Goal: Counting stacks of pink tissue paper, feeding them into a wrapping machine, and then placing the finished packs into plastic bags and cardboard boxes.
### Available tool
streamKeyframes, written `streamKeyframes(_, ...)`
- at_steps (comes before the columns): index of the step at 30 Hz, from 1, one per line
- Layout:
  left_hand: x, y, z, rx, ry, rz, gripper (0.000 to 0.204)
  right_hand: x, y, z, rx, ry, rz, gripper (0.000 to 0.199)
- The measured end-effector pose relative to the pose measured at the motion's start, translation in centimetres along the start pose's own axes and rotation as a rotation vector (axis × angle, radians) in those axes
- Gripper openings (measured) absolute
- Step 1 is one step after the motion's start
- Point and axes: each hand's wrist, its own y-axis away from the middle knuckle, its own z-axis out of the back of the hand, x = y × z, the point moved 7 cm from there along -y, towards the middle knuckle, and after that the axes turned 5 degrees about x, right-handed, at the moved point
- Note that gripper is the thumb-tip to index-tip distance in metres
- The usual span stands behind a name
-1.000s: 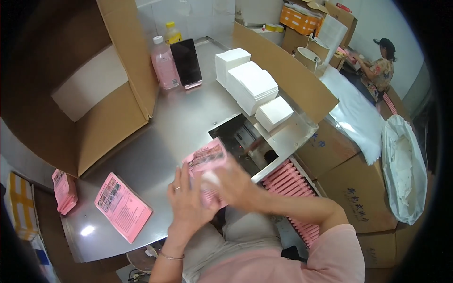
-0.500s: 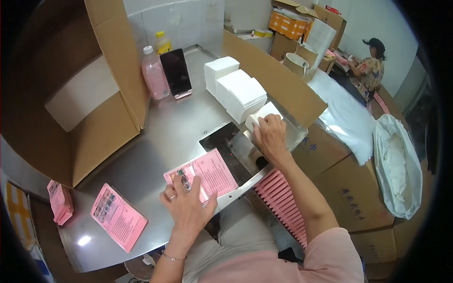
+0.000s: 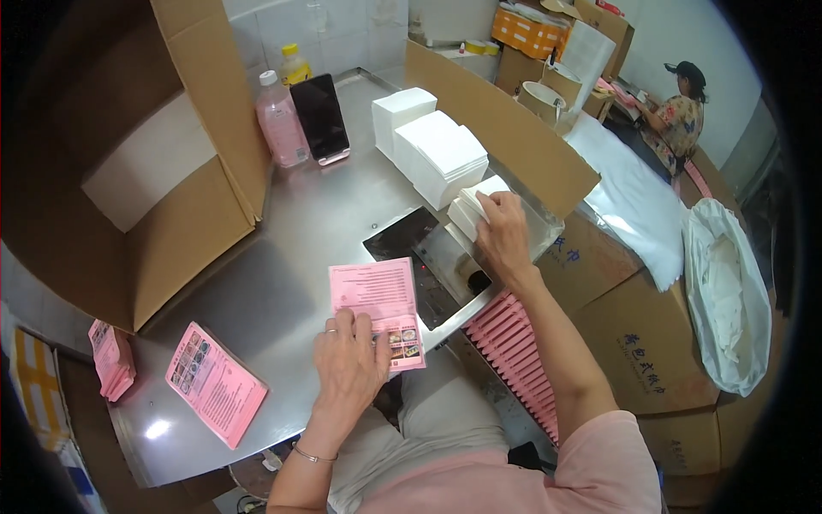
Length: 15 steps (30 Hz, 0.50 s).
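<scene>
My left hand (image 3: 347, 364) lies over a pink printed packet (image 3: 374, 284) at the table's front edge, fingers close together and curled onto its middle; part of the packet is hidden beneath them. My right hand (image 3: 503, 231) grips the near end of a small stack of folded white napkins (image 3: 467, 211), thumb and fingers closed on its top and side. Taller stacks of white napkins (image 3: 441, 147) stand just beyond. Between my hands, a dark rectangular opening with a metal plate (image 3: 447, 264) is set into the tabletop.
Another pile of pink packets (image 3: 216, 385) lies left on the metal table (image 3: 300, 248), with more (image 3: 111, 360) at its edge. An open carton (image 3: 193, 248), a pink bottle (image 3: 282, 124) and a phone on a stand (image 3: 320, 120) stand behind. Right are cartons (image 3: 642, 343) and a seated person (image 3: 676, 116).
The pink packet has turned under my left hand, its pictures now at the near right. My right fingers have closed further over the small napkin stack. The view has shifted slightly.
</scene>
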Motion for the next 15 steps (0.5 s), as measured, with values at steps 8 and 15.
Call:
streamKeyframes(8, 2.1, 0.7, 2.9, 0.143, 0.13, 0.07, 0.068, 19.5, 11.0, 2.2, 0.196, -0.391, 0.754, 0.036)
streamKeyframes(15, 0.9, 1.0, 2.7, 0.14, 0.342, 0.08, 0.08, 15.1, 3.9, -9.0, 0.553, -0.066, 0.311, 0.029)
